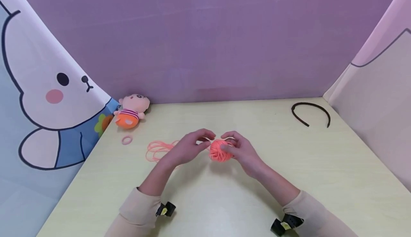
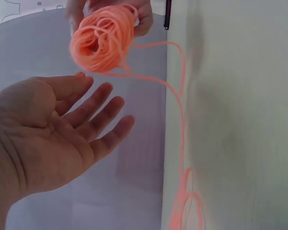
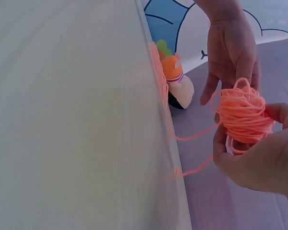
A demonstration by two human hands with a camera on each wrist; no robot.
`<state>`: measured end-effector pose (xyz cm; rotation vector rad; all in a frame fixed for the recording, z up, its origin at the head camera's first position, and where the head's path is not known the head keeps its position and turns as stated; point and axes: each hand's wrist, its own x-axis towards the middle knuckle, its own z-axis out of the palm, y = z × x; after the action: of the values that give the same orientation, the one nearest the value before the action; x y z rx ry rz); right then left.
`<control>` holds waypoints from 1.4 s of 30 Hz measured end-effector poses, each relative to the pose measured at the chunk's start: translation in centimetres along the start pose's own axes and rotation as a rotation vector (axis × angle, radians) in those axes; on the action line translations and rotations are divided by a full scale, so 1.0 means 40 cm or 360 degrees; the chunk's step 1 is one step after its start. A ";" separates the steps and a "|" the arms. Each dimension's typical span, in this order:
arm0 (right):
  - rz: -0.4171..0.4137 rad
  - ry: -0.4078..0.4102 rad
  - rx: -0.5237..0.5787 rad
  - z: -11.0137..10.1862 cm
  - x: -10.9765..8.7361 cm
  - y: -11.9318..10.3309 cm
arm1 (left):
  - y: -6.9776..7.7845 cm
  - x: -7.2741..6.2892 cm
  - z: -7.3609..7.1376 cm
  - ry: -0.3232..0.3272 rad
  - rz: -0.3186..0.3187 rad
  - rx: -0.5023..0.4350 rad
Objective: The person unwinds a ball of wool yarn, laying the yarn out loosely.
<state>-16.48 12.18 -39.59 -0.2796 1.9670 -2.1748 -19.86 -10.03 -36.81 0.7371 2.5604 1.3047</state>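
A ball of coral-pink yarn (image 1: 219,151) is held above the table in my right hand (image 1: 245,155). In the right wrist view the thumb and fingers of that hand curl round the wound yarn (image 3: 245,115). Just left of the ball is my left hand (image 1: 190,146); the left wrist view shows its palm (image 2: 53,139) turned up and fingers loosely spread, holding nothing I can make out. Strands (image 2: 156,78) run from the ball down to the tabletop. Loose loops of the same yarn (image 1: 157,147) lie on the table, partly behind my left hand.
A plush doll (image 1: 131,110) in orange shorts sits at the table's back left corner, with a small pink ring (image 1: 127,140) in front of it. At the back right lies a dark headband (image 1: 310,104). Purple cloth (image 1: 212,44) hangs behind the table (image 1: 321,165).
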 end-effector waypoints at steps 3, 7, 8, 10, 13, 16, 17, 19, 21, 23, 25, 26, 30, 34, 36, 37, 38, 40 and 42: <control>-0.0030 -0.0066 0.0012 -0.002 -0.001 0.000 | 0.005 0.002 0.011 -0.0063 0.0043 0.0003; -0.0050 -0.0112 0.0004 -0.004 -0.002 -0.001 | 0.007 0.003 0.018 -0.0073 0.0062 0.0014; -0.0053 -0.0124 0.0002 -0.004 -0.002 -0.001 | 0.008 0.002 0.018 -0.0074 0.0057 0.0016; -0.0056 -0.0142 -0.0008 -0.005 -0.002 0.000 | 0.010 0.001 0.019 -0.0071 0.0041 0.0014; -0.0052 -0.0152 -0.0028 -0.005 -0.002 0.001 | 0.012 -0.001 0.017 -0.0063 0.0022 0.0010; -0.0052 -0.0141 -0.0041 -0.005 -0.001 0.004 | 0.011 -0.002 0.011 -0.0018 0.0028 0.0018; -0.0052 -0.0136 -0.0044 -0.004 -0.001 0.004 | 0.008 -0.001 0.009 0.0001 0.0024 0.0006; -0.0050 -0.0128 -0.0053 -0.004 0.001 0.006 | 0.006 -0.002 0.004 0.0041 -0.0001 -0.0027; -0.0048 -0.0125 -0.0060 -0.003 0.002 0.008 | 0.005 -0.003 -0.002 0.0079 -0.0021 -0.0075; -0.0045 -0.0119 -0.0066 -0.003 0.004 0.010 | 0.004 -0.005 -0.009 0.0107 -0.0041 -0.0143; -0.0047 -0.0112 -0.0073 -0.002 0.004 0.009 | 0.006 -0.007 -0.016 0.0136 -0.0039 -0.0186; -0.0046 -0.0109 -0.0071 -0.002 0.005 0.009 | 0.007 -0.008 -0.020 0.0148 -0.0030 -0.0203; -0.0035 -0.0088 -0.0080 0.000 0.005 0.006 | 0.008 -0.012 -0.034 0.0197 -0.0009 -0.0259; -0.0024 -0.0043 -0.0074 0.000 0.006 0.007 | 0.012 -0.017 -0.048 0.0246 0.0008 -0.0280; -0.0013 0.0001 -0.0076 -0.001 0.007 0.008 | 0.014 -0.019 -0.054 0.0263 0.0011 -0.0284; -0.0005 0.0026 -0.0072 -0.002 0.008 0.008 | 0.014 -0.019 -0.057 0.0273 0.0012 -0.0284; 0.0008 0.0056 -0.0068 -0.003 0.008 0.008 | 0.013 -0.019 -0.059 0.0279 0.0011 -0.0287; 0.0034 0.0118 -0.0047 -0.003 0.009 0.007 | 0.012 -0.019 -0.062 0.0286 0.0007 -0.0286; 0.0047 0.0171 0.0005 -0.004 0.010 0.006 | 0.010 -0.018 -0.064 0.0294 0.0004 -0.0286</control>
<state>-16.92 12.21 -39.84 -0.1348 2.0097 -2.2175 -20.02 -12.03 -34.98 0.6120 2.5331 1.6480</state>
